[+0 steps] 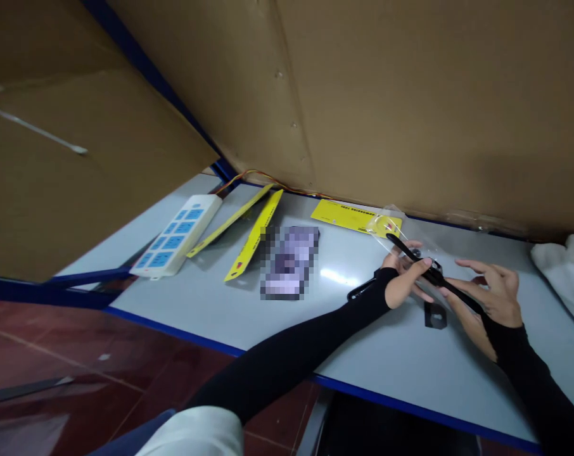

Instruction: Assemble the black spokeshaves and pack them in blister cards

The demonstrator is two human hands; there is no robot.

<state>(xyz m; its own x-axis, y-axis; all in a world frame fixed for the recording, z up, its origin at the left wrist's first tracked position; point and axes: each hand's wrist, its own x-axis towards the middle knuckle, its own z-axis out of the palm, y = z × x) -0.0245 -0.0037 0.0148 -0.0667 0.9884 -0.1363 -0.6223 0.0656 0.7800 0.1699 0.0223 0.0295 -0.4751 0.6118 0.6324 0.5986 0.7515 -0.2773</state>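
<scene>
Strap (pixel 432 273): black, held just above the table (pixel 363 354), right of centre. Left hand (pixel 403 282) pinches its middle, seemingly to steady it. Right hand (pixel 489 294), fingers spread loose, rests along the near end. Clear bag (pixel 386 221) lies just beyond, and the power strip (pixel 175 237) is far left.

The widest bare stretch of tabletop (pixel 386 367) lies in front of both hands and runs to the near blue edge. Another clear patch lies between the blurred item (pixel 289 261) and the left hand (pixel 403 282). Further left, two yellow strips (pixel 253 237) and a power strip (pixel 175 237) crowd the surface. The cardboard wall (pixel 410 95) leans over the back edge and closes it off; a yellow card (pixel 348 216) and a clear bag (pixel 386 223) lie at its foot. A small black part (pixel 435 315) lies just below the black strap (pixel 434 276), which spans from the left hand to the right hand (pixel 489 297). A white cloth (pixel 565 266) blocks the far right.
</scene>
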